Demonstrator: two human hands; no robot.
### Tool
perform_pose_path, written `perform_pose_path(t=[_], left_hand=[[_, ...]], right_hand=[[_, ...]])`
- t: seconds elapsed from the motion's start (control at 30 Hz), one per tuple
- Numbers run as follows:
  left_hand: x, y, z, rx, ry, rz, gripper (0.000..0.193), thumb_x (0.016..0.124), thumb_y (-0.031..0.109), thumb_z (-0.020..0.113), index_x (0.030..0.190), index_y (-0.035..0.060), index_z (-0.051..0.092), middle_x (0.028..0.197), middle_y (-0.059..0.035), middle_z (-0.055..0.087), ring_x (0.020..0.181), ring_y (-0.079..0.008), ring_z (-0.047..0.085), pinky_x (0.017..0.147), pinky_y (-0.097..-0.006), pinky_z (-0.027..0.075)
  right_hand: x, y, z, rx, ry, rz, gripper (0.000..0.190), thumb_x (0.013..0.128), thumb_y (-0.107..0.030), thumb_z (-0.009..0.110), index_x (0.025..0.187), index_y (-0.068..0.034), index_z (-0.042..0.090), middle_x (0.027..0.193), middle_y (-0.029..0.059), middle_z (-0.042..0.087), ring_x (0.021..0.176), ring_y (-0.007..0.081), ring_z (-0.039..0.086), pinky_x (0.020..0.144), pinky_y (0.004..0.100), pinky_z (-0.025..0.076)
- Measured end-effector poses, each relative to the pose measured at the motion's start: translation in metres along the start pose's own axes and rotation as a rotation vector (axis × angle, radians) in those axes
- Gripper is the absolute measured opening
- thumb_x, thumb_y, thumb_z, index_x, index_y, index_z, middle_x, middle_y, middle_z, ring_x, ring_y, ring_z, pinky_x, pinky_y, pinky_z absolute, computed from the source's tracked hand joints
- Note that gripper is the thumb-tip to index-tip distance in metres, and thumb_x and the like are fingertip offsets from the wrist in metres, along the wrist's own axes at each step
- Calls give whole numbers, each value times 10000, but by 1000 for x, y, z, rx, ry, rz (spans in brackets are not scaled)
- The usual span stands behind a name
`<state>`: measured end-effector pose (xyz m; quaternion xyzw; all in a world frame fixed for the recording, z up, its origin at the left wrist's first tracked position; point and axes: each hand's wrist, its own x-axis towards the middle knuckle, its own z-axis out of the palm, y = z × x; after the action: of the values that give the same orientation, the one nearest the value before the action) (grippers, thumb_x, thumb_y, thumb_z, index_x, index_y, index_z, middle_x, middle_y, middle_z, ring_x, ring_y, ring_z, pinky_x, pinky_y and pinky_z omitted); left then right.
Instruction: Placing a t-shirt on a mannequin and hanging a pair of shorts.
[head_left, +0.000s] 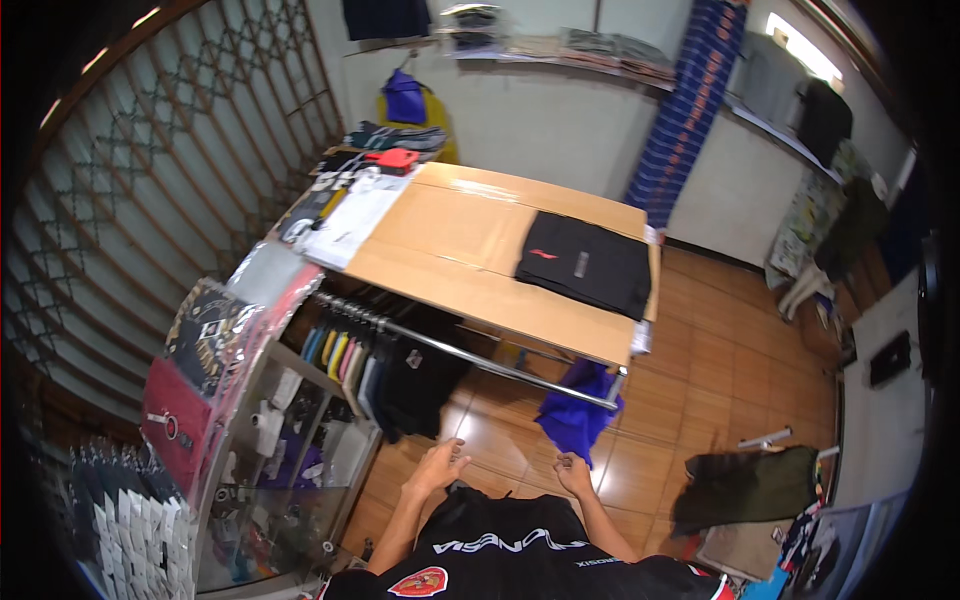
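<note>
My left hand (441, 466) is held in front of my body above the tiled floor, its fingers apart and holding nothing. To its right, my right hand (574, 474) has its fingers curled; whether anything is between them I cannot tell. Just beyond it hangs a purple cloth (576, 409), below the corner of the table; I cannot tell if they touch. On the cardboard-coloured tabletop (442, 225) lies a folded black garment (589, 262) with a small red logo, away from both hands.
Under the tabletop's near edge runs a metal rail (487, 363) with hanging shirts (420, 382). A glass display case (262, 465) stands at the left, with packaged garments on top. A red tape dispenser or similar object (395, 160) sits at the far left corner. Dark green clothing (750, 487) hangs at the right.
</note>
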<state>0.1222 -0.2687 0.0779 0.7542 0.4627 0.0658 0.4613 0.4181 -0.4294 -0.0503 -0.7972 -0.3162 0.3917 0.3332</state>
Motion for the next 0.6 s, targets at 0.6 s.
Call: perform_pose_path(t=[0.6], left_hand=[[82, 221, 224, -34, -225, 330, 396, 897, 223, 673, 1204, -7, 571, 1050, -172, 683, 920, -268, 676, 806, -372, 537]], right_hand=[[-78, 188, -267, 168, 376, 150, 327, 832, -134, 671, 1091, 63, 631, 961, 210, 694, 884, 238, 685, 732, 327, 538]])
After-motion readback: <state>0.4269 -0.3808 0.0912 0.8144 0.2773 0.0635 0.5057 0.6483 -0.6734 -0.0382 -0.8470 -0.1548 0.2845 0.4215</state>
